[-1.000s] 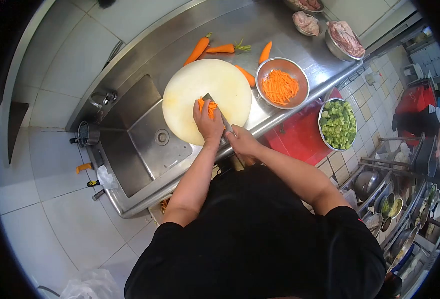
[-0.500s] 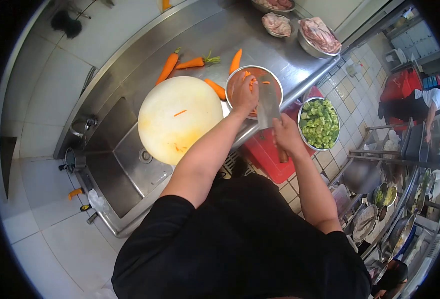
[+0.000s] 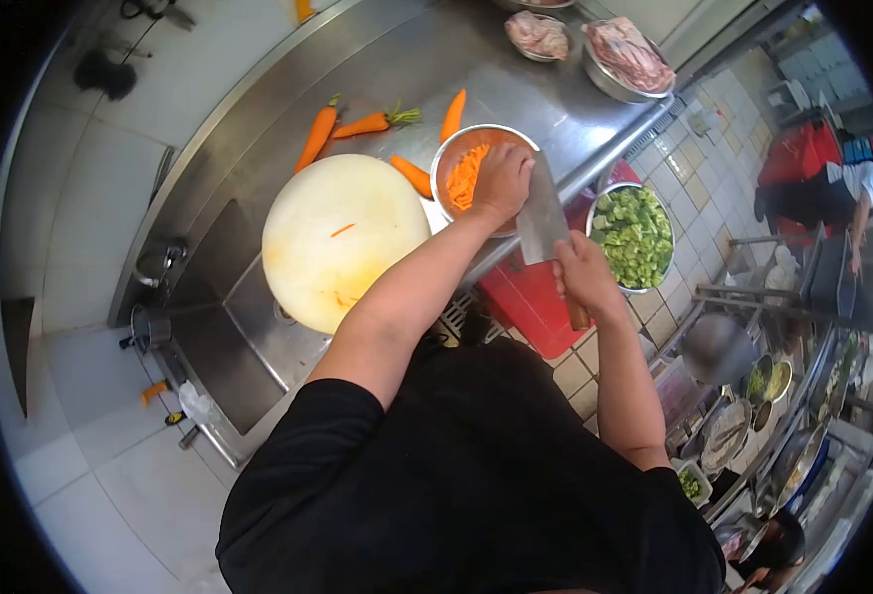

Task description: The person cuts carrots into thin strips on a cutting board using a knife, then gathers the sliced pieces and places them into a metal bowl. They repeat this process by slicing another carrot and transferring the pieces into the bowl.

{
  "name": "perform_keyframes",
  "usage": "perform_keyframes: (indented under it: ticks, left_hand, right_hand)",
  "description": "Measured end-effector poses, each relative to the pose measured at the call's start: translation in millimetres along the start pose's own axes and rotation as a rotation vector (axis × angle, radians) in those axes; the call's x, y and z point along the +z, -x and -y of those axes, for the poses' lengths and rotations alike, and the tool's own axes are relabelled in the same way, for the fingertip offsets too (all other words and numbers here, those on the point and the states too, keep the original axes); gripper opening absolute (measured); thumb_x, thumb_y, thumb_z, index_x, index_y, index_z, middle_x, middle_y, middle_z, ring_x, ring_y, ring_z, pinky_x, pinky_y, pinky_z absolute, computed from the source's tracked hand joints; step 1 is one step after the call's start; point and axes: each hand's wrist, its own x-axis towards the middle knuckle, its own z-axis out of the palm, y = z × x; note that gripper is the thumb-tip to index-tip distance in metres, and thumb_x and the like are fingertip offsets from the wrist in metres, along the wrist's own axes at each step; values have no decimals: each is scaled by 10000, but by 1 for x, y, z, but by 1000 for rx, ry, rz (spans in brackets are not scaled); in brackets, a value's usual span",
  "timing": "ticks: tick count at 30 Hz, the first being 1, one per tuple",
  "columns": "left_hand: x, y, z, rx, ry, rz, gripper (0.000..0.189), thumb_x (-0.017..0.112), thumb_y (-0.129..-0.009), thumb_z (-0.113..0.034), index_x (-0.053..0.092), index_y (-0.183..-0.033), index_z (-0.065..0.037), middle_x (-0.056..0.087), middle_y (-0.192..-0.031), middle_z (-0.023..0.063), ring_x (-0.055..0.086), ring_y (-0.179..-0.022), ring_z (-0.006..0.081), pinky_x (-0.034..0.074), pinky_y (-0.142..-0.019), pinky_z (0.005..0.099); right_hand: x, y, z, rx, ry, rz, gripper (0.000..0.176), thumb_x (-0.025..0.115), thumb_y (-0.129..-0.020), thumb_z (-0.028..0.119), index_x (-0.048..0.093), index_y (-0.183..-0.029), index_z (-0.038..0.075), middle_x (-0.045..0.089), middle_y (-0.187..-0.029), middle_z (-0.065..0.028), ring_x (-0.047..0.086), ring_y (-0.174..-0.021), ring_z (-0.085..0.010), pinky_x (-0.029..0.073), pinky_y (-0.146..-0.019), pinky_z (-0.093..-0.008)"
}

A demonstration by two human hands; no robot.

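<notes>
Presently, my right hand (image 3: 582, 267) is closed around the wooden handle of the cleaver (image 3: 541, 213), and its broad blade reaches up beside the rim of the metal bowl (image 3: 476, 139). My left hand (image 3: 501, 183) is over this bowl, with the fingers curled close to the blade. Whether this left grip is clamped on something or only rests there, I cannot tell, because the back of the hand hides it; also I cannot say if the fingers touch the steel.

In the bowl lie the carrot strips (image 3: 464, 180), on the side nearer to the round cutting board (image 3: 303, 223). One loose strip (image 3: 342, 230) lies on the board, alone near its middle. Whole carrots (image 3: 318, 136) lie beyond on the steel surface (image 3: 555, 124), and one peeled carrot (image 3: 412, 176) is between board and bowl.

About handling, I judge that the cleaver is rather heavy towards the blade, stiff, and perhaps slippery if the handle is wet; so it should be taken by the wood, with a full grip, never near the edge. The strips should be light, moist and a little flexible, and thin ones may snap or stick to the skin. I would gather them in a loose handful from the sides, without squeezing.
</notes>
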Motion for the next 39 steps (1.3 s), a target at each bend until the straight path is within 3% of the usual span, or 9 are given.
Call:
perform_keyframes:
  ticks: [4, 7, 9, 11, 14, 16, 21, 29, 39]
  left_hand:
    - [-39, 18, 34, -37, -147, -164, 164, 667, -887, -117, 682, -1039, -56, 643, -1046, 136, 610, -1031, 339, 488, -918, 434]
    - [-103, 45, 66, -235, -45, -231, 134, 695, -866, -87, 676, -993, -46, 664, -995, 137, 671, -865, 283, 544, -776, 380]
    - [-165, 69, 86, -330, -287, -118, 130, 717, -866, -122, 685, -959, -37, 680, -960, 127, 686, -845, 268, 552, -763, 360]
    - [-217, 91, 86, -531, -435, 182, 177, 693, -881, -158, 710, -1023, -53, 690, -1043, 142, 693, -951, 268, 554, -836, 383]
    - [-256, 133, 90, -387, -501, 350, 212, 672, -875, -130, 710, -1066, -45, 679, -1100, 144, 664, -1031, 297, 535, -905, 400]
    - [-270, 157, 80, -364, -383, 516, 250, 658, -862, -84, 703, -1102, -27, 664, -1158, 149, 630, -1100, 333, 510, -965, 402]
    - [-298, 194, 48, -265, -390, 593, 267, 632, -867, -52, 708, -1122, -28, 646, -1199, 153, 613, -1128, 346, 493, -1004, 400]
    - [-299, 213, 53, -315, -417, 570, 148, 636, -879, -97, 696, -1009, -59, 658, -951, 133, 650, -933, 340, 527, -846, 430]
    - [-291, 205, 69, -243, -616, 675, 93, 628, -799, -98, 621, -850, -22, 645, -848, 180, 653, -817, 370, 522, -745, 460]
  right_hand:
    - [-16, 20, 0, -22, 46, -56, 186, 495, -1042, 221, 534, -976, 52, 527, -668, -7, 509, -474, -110, 439, -444, -278]
    - [-30, 32, -17, 17, -65, -145, 172, 495, -1046, 211, 539, -979, 59, 522, -668, 5, 497, -475, -102, 431, -447, -269]
    - [-41, 39, -30, -13, -74, -181, 169, 482, -1055, 199, 534, -974, 60, 516, -667, 14, 485, -470, -90, 422, -443, -257]
    - [-48, 43, -43, -14, -95, -181, 170, 477, -1058, 197, 528, -971, 60, 514, -665, 15, 483, -467, -87, 417, -442, -249]
    - [-41, 47, -52, -4, -113, -180, 172, 470, -1062, 194, 515, -964, 60, 513, -662, 15, 480, -461, -82, 411, -438, -238]
    - [-37, 44, -60, 3, -129, -174, 167, 471, -1061, 192, 507, -959, 65, 514, -657, 13, 477, -450, -82, 407, -426, -241]
    - [-15, 45, -57, -12, -121, -127, 152, 483, -1056, 186, 507, -958, 71, 512, -649, 13, 483, -446, -81, 405, -416, -243]
    - [1, 48, -47, -56, -66, -83, 125, 504, -1049, 175, 529, -1006, 60, 513, -641, 8, 497, -457, -83, 414, -418, -251]
    - [-8, 71, -75, -39, -121, -205, 124, 516, -1038, 176, 521, -991, 61, 513, -641, 3, 509, -455, -92, 429, -421, -258]
